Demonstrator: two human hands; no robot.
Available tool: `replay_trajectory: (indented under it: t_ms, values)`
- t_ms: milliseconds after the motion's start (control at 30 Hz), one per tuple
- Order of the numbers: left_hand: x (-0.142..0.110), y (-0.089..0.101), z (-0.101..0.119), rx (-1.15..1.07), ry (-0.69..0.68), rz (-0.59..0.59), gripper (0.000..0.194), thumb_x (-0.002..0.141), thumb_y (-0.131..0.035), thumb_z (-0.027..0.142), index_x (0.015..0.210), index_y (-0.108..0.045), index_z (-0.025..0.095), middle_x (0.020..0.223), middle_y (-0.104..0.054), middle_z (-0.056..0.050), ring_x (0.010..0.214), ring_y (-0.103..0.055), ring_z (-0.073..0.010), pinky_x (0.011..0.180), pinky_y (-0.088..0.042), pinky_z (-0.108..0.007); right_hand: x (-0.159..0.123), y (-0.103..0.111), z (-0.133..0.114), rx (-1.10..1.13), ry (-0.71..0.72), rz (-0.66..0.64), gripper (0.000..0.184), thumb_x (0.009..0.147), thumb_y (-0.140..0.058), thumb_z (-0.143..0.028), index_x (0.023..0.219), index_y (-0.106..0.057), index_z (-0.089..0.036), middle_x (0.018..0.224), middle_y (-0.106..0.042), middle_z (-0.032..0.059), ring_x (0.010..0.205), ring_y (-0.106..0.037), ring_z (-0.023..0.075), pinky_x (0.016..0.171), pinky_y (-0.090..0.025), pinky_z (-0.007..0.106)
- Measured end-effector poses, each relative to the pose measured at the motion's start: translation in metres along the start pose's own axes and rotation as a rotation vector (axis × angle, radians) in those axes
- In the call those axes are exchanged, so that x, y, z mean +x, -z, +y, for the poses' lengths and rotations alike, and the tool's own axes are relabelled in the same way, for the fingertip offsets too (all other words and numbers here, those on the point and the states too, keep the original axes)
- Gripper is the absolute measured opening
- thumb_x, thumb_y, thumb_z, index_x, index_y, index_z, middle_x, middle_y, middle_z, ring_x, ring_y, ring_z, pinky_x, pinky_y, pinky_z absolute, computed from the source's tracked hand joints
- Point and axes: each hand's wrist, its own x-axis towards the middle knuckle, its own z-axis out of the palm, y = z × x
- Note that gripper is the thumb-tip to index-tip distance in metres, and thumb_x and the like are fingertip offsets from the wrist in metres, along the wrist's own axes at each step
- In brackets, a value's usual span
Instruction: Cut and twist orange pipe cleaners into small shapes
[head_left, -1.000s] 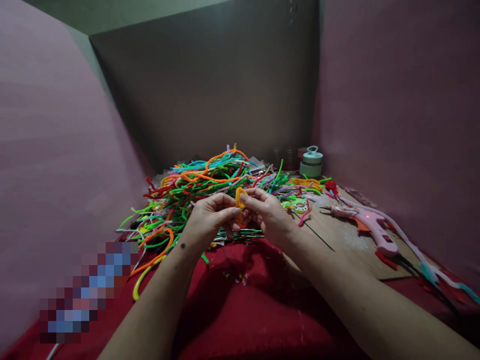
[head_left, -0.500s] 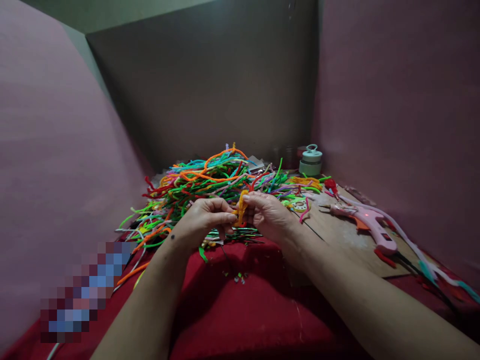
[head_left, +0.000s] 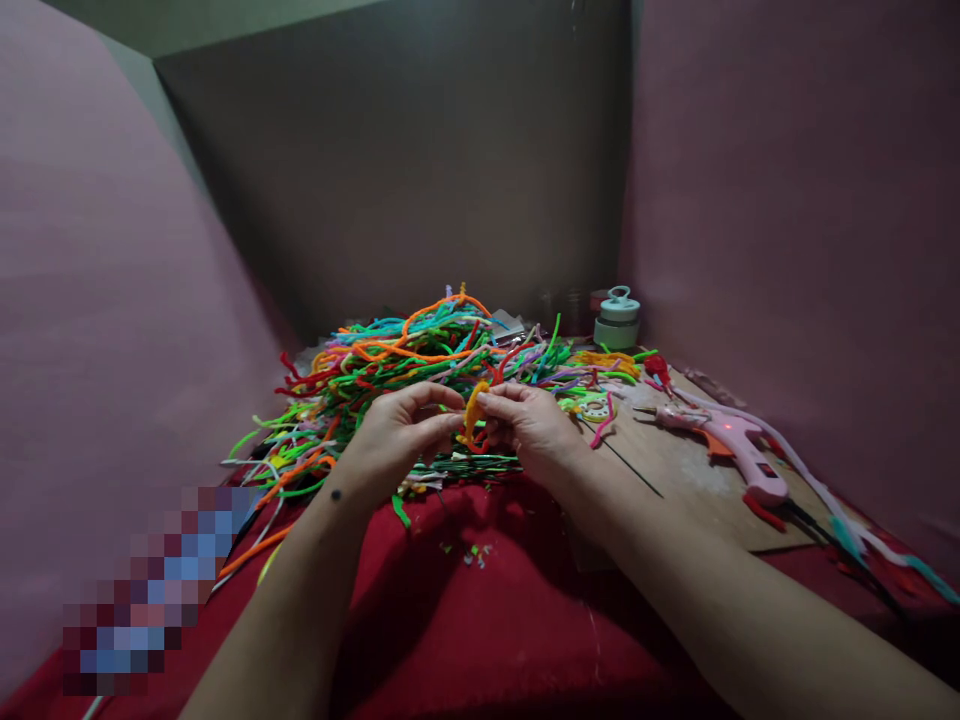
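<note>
At the frame's centre, the yellow-orange piece (head_left: 472,412), seen as a ring a second ago, now shows as a narrow curve in the right hand (head_left: 538,425), with a red stem (head_left: 506,360) jutting above.

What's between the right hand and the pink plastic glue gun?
In the head view: a pale round disc, a curved pink fuzzy stem, a thin dark rod and brown board.

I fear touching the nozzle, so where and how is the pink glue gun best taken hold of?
Probably by the handle, from the person's right: the pink glue gun lies on its side, handle toward the near right, nozzle pointing left. Its red light is lit, so the nozzle may be hot.
</note>
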Motion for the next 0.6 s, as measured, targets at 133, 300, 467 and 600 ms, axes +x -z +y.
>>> replay_trajectory:
  t_ms: [133, 300, 467, 600]
  values:
    - [0.001, -0.008, -0.004, 0.008, -0.021, -0.03, 0.018, 0.069, -0.061, 0.031, 0.073, -0.06, 0.013, 0.058, -0.056, 0.001, 0.049, -0.048, -0.0081, 0.047, -0.038, -0.019, 0.0, 0.0, 0.001, -0.052, -0.018, 0.026, 0.025, 0.053, -0.073, -0.03, 0.062, -0.055, -0.014, 0.045, -0.051, -0.0038, 0.038, -0.043, 0.0064, 0.039, -0.034, 0.021]
    - [0.003, -0.013, -0.005, -0.056, 0.002, 0.022, 0.019, 0.07, -0.06, 0.031, 0.07, -0.058, 0.013, 0.054, -0.057, 0.001, 0.046, -0.048, -0.0083, 0.046, -0.039, -0.02, -0.003, -0.003, 0.001, -0.053, 0.02, -0.014, 0.026, 0.056, -0.071, -0.032, 0.067, -0.055, -0.014, 0.051, -0.054, -0.0028, 0.042, -0.045, 0.0067, 0.043, -0.035, 0.021]
    - [0.004, -0.017, -0.005, -0.134, 0.0, 0.085, 0.017, 0.068, -0.062, 0.028, 0.067, -0.054, 0.013, 0.056, -0.06, 0.001, 0.045, -0.051, -0.0085, 0.048, -0.041, -0.02, -0.005, -0.006, 0.007, -0.146, 0.055, -0.028, 0.021, 0.058, -0.068, -0.027, 0.063, -0.053, -0.014, 0.053, -0.054, -0.0028, 0.046, -0.045, 0.0064, 0.048, -0.033, 0.021]
    - [0.004, -0.014, -0.009, -0.158, 0.068, 0.056, 0.021, 0.072, -0.059, 0.033, 0.08, -0.056, 0.014, 0.051, -0.058, 0.002, 0.038, -0.047, -0.0085, 0.039, -0.036, -0.02, -0.004, -0.006, 0.007, -0.254, 0.078, 0.004, 0.018, 0.059, -0.064, -0.028, 0.059, -0.052, -0.015, 0.05, -0.05, -0.0044, 0.045, -0.04, 0.0063, 0.046, -0.03, 0.021]
